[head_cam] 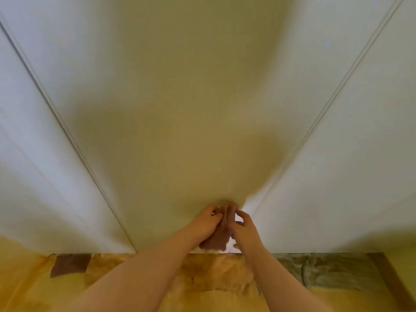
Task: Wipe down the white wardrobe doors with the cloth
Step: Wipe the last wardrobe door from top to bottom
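- A crumpled mauve-brown cloth (219,237), bunched so its long axis runs up the door, sits low on the middle panel of the white wardrobe doors (180,109), near the bottom edge.
- The left hand (203,222) grips the cloth's left side, fingers curled round it.
- The right hand (245,230) pinches its right edge.
- A mottled yellow-brown floor (213,273) lies below.

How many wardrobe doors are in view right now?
3: the left door, the middle door behind the cloth, and the right door. More may lie beyond the frame.
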Motion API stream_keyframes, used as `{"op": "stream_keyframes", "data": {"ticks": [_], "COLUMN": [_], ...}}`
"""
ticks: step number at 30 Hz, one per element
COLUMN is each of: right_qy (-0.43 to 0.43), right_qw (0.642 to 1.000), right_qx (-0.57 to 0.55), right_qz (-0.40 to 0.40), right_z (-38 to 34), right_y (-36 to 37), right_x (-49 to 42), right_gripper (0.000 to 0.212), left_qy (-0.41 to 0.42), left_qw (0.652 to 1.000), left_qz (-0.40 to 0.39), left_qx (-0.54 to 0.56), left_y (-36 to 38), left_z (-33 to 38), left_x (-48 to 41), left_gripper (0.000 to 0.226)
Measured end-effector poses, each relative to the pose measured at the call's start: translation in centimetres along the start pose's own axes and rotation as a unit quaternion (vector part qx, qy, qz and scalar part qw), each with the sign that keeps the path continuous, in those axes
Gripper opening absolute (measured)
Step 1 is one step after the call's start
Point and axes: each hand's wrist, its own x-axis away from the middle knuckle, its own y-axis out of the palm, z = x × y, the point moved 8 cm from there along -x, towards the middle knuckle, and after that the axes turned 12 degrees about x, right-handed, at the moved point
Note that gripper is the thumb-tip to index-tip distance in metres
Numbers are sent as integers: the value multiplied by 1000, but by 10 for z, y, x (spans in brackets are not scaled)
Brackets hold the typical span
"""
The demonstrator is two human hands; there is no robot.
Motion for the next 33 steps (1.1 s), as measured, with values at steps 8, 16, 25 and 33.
{"op": "stream_keyframes", "data": {"ticks": [8,16,25,33], "right_qy": [-114,-405,-608,-658], "right_qw": [991,896,766,664], "right_qx": [-46,2,-25,88], "right_qz": [56,182,208,345], "right_z": [-191,-418,-581,-676], "right_y": [-143,-254,-253,-200], "right_x": [123,271,414,506], "right_gripper": [19,16,12,16], "left_qy": [55,212,490,570], "left_qw": [998,972,828,754], "left_qz": [-33,-69,242,327], "left_qx": [25,73,-122,-11], "left_y": [14,-3,-118,-223], "left_z": [248,483,638,673], "left_x": [119,255,445,539], "left_gripper": [22,43,19,22]}}
